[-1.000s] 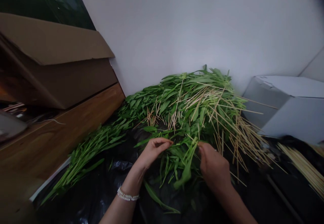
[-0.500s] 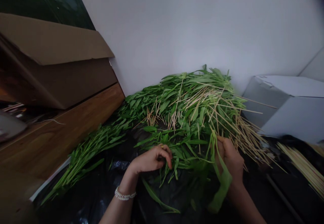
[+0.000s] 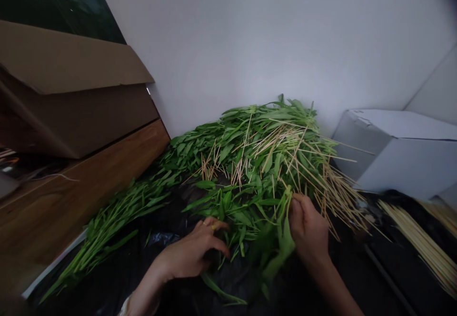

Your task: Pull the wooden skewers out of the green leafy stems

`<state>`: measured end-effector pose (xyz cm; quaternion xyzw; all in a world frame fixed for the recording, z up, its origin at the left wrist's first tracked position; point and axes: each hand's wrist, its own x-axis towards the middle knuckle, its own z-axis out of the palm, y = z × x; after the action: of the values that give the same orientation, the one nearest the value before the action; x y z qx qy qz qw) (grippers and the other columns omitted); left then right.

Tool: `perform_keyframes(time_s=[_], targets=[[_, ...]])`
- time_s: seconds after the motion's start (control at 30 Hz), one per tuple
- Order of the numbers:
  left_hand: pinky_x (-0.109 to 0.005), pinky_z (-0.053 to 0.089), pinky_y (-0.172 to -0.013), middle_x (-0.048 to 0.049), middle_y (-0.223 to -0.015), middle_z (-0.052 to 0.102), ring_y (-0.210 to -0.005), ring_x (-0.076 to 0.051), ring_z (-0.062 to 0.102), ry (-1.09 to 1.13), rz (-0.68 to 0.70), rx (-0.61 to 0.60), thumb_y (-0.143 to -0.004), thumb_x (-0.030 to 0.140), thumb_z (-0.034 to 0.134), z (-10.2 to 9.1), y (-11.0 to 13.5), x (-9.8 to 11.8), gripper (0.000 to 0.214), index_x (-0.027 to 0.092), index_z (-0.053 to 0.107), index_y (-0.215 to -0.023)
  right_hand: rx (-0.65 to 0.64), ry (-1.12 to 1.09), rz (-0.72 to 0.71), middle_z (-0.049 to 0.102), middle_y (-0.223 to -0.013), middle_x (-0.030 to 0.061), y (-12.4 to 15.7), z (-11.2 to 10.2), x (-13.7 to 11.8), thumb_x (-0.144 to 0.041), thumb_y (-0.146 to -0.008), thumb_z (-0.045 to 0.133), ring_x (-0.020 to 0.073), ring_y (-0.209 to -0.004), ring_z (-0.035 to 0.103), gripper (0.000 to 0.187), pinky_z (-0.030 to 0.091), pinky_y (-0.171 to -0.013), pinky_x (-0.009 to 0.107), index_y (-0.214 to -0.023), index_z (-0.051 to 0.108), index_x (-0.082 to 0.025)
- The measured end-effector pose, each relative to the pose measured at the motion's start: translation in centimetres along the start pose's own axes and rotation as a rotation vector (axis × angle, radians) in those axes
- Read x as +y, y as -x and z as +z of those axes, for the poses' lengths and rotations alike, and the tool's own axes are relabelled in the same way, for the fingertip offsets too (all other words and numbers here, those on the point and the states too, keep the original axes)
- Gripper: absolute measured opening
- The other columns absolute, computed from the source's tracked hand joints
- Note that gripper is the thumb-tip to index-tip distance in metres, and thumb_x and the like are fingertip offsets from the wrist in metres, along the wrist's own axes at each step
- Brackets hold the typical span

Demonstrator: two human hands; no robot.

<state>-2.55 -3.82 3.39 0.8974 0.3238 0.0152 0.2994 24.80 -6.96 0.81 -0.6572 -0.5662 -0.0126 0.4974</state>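
My right hand [image 3: 309, 228] pinches the top of a leafy green stem [image 3: 285, 237], whose long, limp leaves hang down on the left of my fingers. My left hand [image 3: 200, 247] holds nothing that I can see; its fingers are bent and apart, close to the loose green leaves [image 3: 246, 216] on the black plastic sheet. Below it, one single leafy piece [image 3: 224, 293] lies on the sheet. Behind both hands rises a big heap of leafy greens [image 3: 228, 140] with many thin wooden sticks [image 3: 274, 140] among them.
A row of long leafy stems [image 3: 93, 240] lies at left beside a wooden board [image 3: 117, 163]. An open cardboard box [image 3: 85, 116] stands there. At right are a white box [image 3: 382, 154] and bundled pale sticks [image 3: 417, 240]. A white wall [image 3: 250, 40] closes the back.
My left hand has moved left and down a little, its fingers spreading. The right hand still grips the leafy stem, whose hanging leaves have swung left. The whole view has shifted slightly.
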Motion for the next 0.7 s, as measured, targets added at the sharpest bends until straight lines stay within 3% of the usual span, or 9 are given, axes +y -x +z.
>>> perform_keyframes(time_s=[0.17,0.27,0.4,0.5,0.57,0.7], targets=[[-0.043,0.026,-0.105,-0.0015,-0.135,0.047,-0.127,-0.029,0.034,0.026,0.0,0.07,-0.07,0.019,0.073,1.5,-0.4,-0.2,0.019,0.031,0.074,-0.085,-0.008,-0.064,-0.004,0.062,-0.07,-0.0006,0.2,0.0,-0.3,-0.031,-0.093,0.038,0.0126,-0.06,0.059,0.022,0.042,-0.061,0.022,-0.092,0.057,-0.019],[-0.039,0.032,-0.102,-0.0045,-0.13,0.053,-0.121,-0.026,0.043,0.164,0.032,0.232,-0.076,0.029,0.07,0.2,-1.7,-0.2,0.007,0.027,0.076,-0.08,-0.018,-0.059,-0.02,0.061,-0.066,-0.0016,0.1,-0.2,-0.6,-0.03,-0.094,0.038,0.0126,-0.057,0.058,0.022,0.042,-0.059,0.022,-0.09,0.057,-0.02],[-0.032,0.045,-0.085,-0.0078,-0.094,0.071,-0.089,-0.02,0.063,0.492,0.034,0.497,-0.081,0.034,0.064,-2.6,-4.3,0.4,0.02,0.02,0.075,-0.09,-0.019,-0.019,-0.098,0.06,-0.066,-0.0024,0.4,-0.2,-0.7,-0.028,-0.095,0.036,0.0121,-0.055,0.058,0.021,0.041,-0.055,0.021,-0.091,0.056,-0.02],[-0.029,0.046,-0.079,-0.0034,-0.068,0.07,-0.073,-0.016,0.063,0.713,-0.035,0.659,-0.081,0.036,0.064,-2.6,-6.5,0.7,0.026,0.018,0.074,-0.096,-0.013,0.022,-0.215,0.062,-0.072,-0.0004,0.8,0.4,-0.6,-0.025,-0.096,0.034,0.0118,-0.059,0.061,0.023,0.041,-0.057,0.021,-0.095,0.056,-0.019],[-0.028,0.046,-0.081,-0.0035,-0.072,0.071,-0.075,-0.016,0.063,0.924,-0.07,0.661,-0.08,0.037,0.065,-1.3,-7.8,0.5,0.029,0.017,0.073,-0.099,-0.029,0.048,-0.343,0.064,-0.077,0.0017,1.1,1.0,-0.5,-0.021,-0.096,0.033,0.0122,-0.065,0.063,0.024,0.042,-0.062,0.021,-0.098,0.057,-0.017],[-0.025,0.047,-0.08,-0.0082,-0.095,0.072,-0.084,-0.016,0.065,1.335,-0.094,0.5,-0.074,0.032,0.073,1.4,-8.5,-0.7,0.035,0.015,0.07,-0.104,-0.08,0.131,-0.5,0.064,-0.077,0.0029,1.7,2.2,-0.6,-0.015,-0.095,0.037,0.0138,-0.071,0.063,0.024,0.041,-0.067,0.023,-0.102,0.059,-0.016]])
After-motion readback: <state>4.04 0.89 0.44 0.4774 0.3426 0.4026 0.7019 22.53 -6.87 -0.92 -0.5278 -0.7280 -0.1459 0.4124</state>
